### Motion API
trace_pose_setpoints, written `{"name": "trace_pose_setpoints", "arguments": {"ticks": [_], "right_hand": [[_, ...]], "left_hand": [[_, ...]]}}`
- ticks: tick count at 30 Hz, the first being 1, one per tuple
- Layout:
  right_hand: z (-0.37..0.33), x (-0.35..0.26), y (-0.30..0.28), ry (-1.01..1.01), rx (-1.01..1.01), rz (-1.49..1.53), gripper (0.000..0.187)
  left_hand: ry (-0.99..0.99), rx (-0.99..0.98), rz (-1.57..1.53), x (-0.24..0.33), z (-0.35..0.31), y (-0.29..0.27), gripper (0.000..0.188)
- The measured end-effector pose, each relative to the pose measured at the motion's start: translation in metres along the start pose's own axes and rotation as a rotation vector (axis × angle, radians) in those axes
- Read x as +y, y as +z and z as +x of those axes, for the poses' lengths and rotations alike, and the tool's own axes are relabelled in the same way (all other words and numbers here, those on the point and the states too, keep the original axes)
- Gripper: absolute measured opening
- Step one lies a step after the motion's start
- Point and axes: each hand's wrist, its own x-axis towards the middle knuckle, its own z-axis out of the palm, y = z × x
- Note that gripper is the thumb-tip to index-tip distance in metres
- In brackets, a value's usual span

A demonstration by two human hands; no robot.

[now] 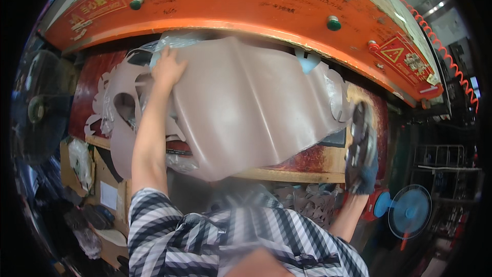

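A large mauve-brown sheet of leather-like material [220, 87] lies across the work table, with fold ridges running down it and its near edge hanging over the front. My left hand [168, 67] is bare and rests on the sheet's far left part, fingers spread. At the table's right end, my right hand [367, 174], in a blue glove, grips a dark, shiny metal cutting die [357, 143]. Motion blurs the die, and it hides most of the fingers. Left of my left arm lie cut-out scraps [123, 133] of the same material, full of holes.
An orange press beam [246, 5] with green buttons [333, 23] spans the far side. Clear plastic film [177, 38] shows beneath the sheet. Below the table front is a heap of scraps [307, 200]. A blue fan [410, 210] stands right; a red coiled hose [441, 46] hangs far right.
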Motion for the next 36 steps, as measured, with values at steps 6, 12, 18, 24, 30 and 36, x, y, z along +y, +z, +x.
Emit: {"name": "trace_pose_setpoints", "arguments": {"ticks": [6,12,18,24,30,36], "right_hand": [[0.073,0.034,0.098,0.156,-0.508,-0.333,0.096],[0.132,0.125,0.207,-0.355,-0.490,-1.619,0.082],[0.143,0.145,0.239,-0.335,-0.315,-1.697,0.075],[0.143,0.146,0.230,-0.412,-0.391,-1.658,0.072],[0.150,0.147,0.217,-0.504,-0.451,-1.697,0.068],[0.151,0.141,0.208,-0.582,-0.541,-1.608,0.067]], "left_hand": [[0.041,0.448,-0.140,-0.001,-0.023,0.009,0.032],[0.002,0.375,-0.269,-0.006,-0.023,0.011,0.030],[-0.056,0.318,-0.352,-0.015,-0.022,0.004,0.030],[-0.067,0.278,-0.341,-0.016,-0.014,0.007,0.027],[-0.002,0.331,-0.329,-0.017,-0.007,0.014,0.021],[0.017,0.311,-0.369,-0.014,-0.017,0.000,0.025]]}}
